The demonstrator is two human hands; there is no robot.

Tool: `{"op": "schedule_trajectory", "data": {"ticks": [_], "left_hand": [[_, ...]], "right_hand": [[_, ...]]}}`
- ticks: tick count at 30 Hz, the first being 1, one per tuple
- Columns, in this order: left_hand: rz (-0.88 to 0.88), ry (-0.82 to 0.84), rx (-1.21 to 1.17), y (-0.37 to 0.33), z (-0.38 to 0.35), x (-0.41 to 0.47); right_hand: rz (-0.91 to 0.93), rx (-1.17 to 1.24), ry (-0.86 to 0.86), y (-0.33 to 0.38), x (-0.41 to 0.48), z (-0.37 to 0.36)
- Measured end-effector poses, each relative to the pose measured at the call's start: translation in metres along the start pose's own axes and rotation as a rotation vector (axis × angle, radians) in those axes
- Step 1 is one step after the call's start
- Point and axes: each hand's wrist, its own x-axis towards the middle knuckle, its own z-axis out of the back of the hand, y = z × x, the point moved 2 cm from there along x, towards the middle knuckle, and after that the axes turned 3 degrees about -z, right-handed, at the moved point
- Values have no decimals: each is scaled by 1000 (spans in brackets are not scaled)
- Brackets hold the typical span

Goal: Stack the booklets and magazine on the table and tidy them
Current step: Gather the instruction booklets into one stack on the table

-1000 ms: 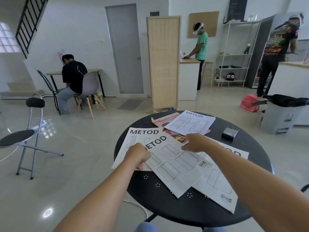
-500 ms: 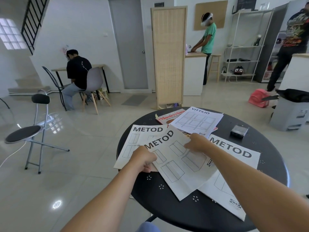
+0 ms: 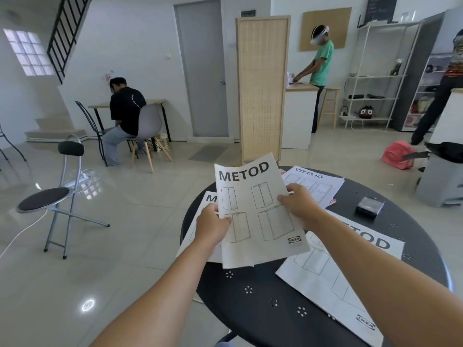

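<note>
METOD booklet (image 3: 253,209): now lifted off the tabletop (image 3: 263,304), tilting upright; a second ago lying flat. Left hand (image 3: 213,227) and right hand (image 3: 298,205) are pinching its side edges. Remaining booklets, magazine still lying scattered; stacking is only beginning.

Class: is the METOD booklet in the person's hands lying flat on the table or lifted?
Lifted: METOD booklet tilts up, gripped by left hand and right hand.
</note>
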Motion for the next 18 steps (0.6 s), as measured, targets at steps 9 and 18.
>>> {"op": "schedule_trajectory", "data": {"ticks": [9,18], "left_hand": [[-35,-63,233,18,37,39],[130,-12,593,49,42,56]], "right_hand": [[-73,-159,143,-20,11,-52],[-44,-592,41,-27,26,-74]]}}
